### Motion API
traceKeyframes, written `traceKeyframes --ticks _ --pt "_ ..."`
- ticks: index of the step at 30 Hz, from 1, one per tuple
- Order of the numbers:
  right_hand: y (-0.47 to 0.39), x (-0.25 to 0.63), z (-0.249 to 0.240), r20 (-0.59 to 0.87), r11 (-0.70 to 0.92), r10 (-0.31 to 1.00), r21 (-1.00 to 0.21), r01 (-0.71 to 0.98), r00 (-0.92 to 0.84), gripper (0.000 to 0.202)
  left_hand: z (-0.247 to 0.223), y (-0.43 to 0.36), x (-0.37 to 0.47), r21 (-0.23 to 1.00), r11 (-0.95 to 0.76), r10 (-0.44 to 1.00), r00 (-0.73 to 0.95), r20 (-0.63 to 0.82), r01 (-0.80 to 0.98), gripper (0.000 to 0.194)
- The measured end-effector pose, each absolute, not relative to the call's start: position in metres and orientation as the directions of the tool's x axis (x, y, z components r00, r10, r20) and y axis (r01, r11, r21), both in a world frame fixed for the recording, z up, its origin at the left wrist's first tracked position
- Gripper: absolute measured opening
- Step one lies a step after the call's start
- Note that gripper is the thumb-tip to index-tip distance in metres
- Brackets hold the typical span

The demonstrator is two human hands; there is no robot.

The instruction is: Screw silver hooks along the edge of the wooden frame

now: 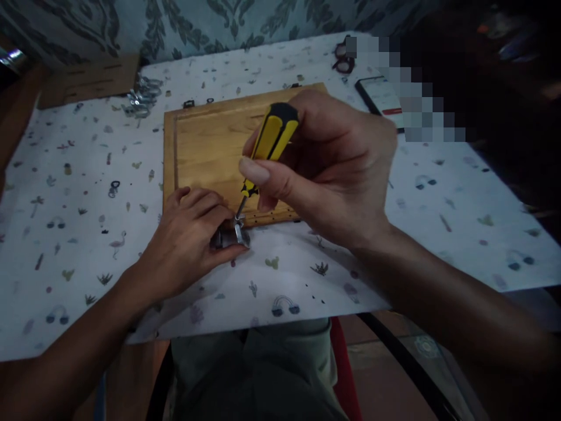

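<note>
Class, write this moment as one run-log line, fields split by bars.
right hand: grips screwdriver, tip on metal bracket | left hand: pins bracket at wooden board edge | phone beyond

The screwdriver had a glossy yellow and black plastic handle and a thin bare metal shaft. The bracket at its tip was bright metal with a dull sheen. The board was wood with visible grain and a smooth, warm satin finish. The cover on the bench looked like matt white paper or thin cloth with small printed motifs. The hardware pile was shiny metal. The panel looked like rough matt cardboard.
</note>
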State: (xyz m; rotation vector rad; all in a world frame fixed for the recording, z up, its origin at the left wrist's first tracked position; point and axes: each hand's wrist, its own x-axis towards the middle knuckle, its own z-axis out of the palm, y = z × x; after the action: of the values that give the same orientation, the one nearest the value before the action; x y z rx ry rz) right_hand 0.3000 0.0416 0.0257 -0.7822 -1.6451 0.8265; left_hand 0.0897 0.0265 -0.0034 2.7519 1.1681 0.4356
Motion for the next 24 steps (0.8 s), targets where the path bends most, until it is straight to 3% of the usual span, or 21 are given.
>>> traceKeyframes --ticks 7,13,24 --pt "0.0360 0.3021 0.0239 0.456 0.481 0.868 -0.871 0.102 -0.196 0.037 -0.0032 0.0264 0.0889 0.218 -0.689 0.725 0.660 0.198 0.692 0.034" --pt "0.0348 0.3019 0.0223 0.494 0.514 0.840 -0.857 0.038 -0.223 0.031 -0.0029 0.0270 0.0896 0.205 -0.696 0.718 0.665 0.205 0.688 0.035" --pt "0.0351 0.3003 0.0228 0.454 0.477 0.856 -0.878 0.036 -0.248 0.038 -0.0008 0.0278 0.0889 0.227 -0.692 0.721 0.669 0.180 0.685 0.035"
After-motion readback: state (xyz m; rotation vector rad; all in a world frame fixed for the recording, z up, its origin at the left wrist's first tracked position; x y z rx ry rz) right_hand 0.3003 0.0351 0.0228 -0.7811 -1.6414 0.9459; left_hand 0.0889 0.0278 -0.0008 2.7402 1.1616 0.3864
